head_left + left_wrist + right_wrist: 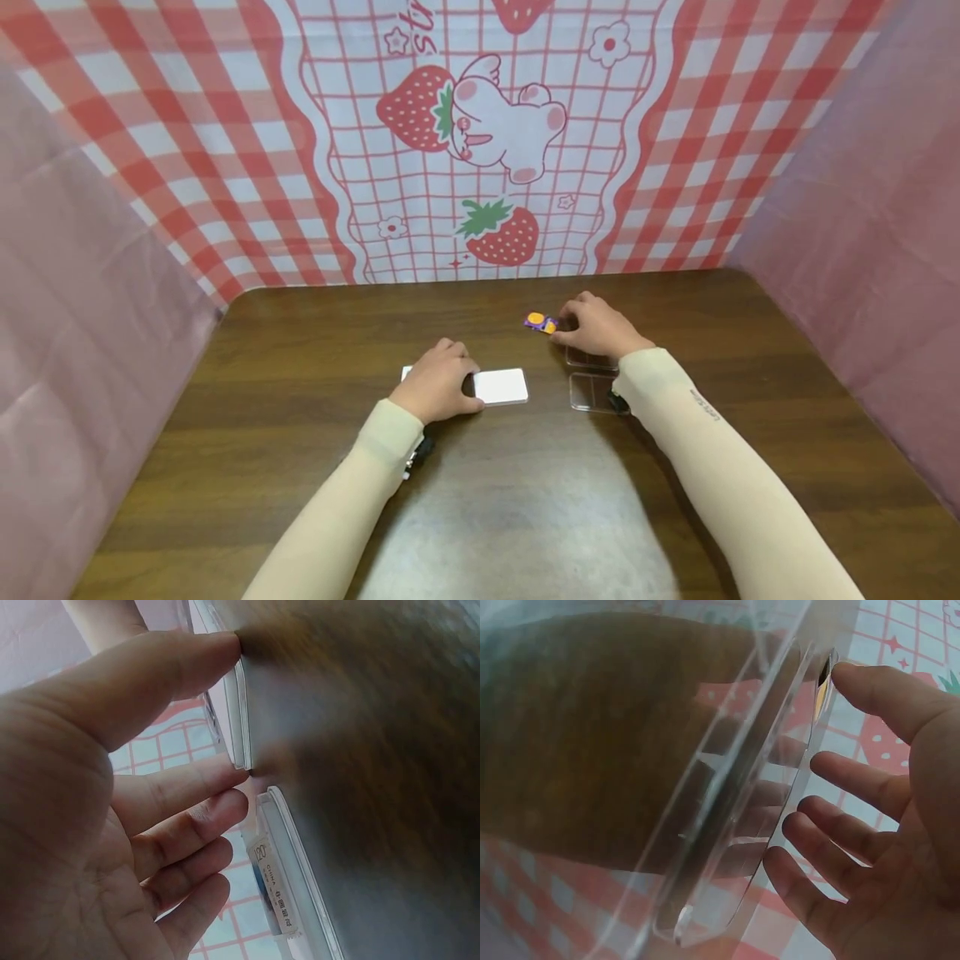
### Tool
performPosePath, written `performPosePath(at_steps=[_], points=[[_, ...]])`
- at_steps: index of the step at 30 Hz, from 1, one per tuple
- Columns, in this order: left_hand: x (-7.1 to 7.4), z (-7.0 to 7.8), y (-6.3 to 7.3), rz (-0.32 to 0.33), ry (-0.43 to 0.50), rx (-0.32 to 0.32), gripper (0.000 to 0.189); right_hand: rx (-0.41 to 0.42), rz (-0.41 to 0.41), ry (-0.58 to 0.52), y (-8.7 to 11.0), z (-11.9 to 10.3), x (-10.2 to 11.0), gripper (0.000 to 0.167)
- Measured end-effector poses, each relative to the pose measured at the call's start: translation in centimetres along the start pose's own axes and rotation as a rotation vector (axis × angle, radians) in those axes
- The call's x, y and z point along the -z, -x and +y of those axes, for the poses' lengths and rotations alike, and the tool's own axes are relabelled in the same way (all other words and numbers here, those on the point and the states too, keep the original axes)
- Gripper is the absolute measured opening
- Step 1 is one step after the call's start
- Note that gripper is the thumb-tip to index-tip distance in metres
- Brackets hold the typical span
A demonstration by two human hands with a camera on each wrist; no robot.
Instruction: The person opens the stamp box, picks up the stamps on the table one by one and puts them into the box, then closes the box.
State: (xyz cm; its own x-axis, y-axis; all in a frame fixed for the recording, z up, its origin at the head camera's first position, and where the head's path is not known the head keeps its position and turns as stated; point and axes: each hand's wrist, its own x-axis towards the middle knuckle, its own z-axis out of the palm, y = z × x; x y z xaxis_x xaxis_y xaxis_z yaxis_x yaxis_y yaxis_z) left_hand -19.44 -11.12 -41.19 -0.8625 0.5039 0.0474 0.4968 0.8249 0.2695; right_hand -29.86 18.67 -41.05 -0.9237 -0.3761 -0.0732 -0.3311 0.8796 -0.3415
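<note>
My left hand (441,382) holds a flat white-topped case (501,387) by its sides, thumb at the near edge and index finger at the far one. Beside that case, a second clear-edged case (304,870) carries a small label (276,889) printed with "CHINA"; my left hand mostly covers it in the head view. Farther back, my right hand (597,327) has thumb and index fingertips at the right end of a small purple and orange piece (542,322). Under and before the right wrist lie two clear plastic covers, the nearer cover (588,392) and the farther cover (591,360), both partly hidden.
Everything lies on a brown wood-grain table (480,500). A red-and-white strawberry cloth (502,150) hangs behind its far edge. Pink cloth walls, a left wall (82,275) and a right wall (855,233), flank it.
</note>
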Motion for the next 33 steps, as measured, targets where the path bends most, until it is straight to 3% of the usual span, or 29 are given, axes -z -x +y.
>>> performPosePath(at_steps=[9, 27, 33], points=[[0.0, 0.2, 0.0, -0.005, 0.001, 0.006, 0.05, -0.016, -0.033, 0.03, -0.6, -0.4, 0.1, 0.049], [0.0, 0.0, -0.1, -0.004, -0.01, 0.004, 0.052, -0.006, -0.02, 0.067, -1.1, -1.1, 0.1, 0.036], [0.2, 0.1, 0.0, -0.002, -0.006, -0.004, 0.052, -0.023, -0.028, 0.063, -1.2, -1.2, 0.0, 0.039]])
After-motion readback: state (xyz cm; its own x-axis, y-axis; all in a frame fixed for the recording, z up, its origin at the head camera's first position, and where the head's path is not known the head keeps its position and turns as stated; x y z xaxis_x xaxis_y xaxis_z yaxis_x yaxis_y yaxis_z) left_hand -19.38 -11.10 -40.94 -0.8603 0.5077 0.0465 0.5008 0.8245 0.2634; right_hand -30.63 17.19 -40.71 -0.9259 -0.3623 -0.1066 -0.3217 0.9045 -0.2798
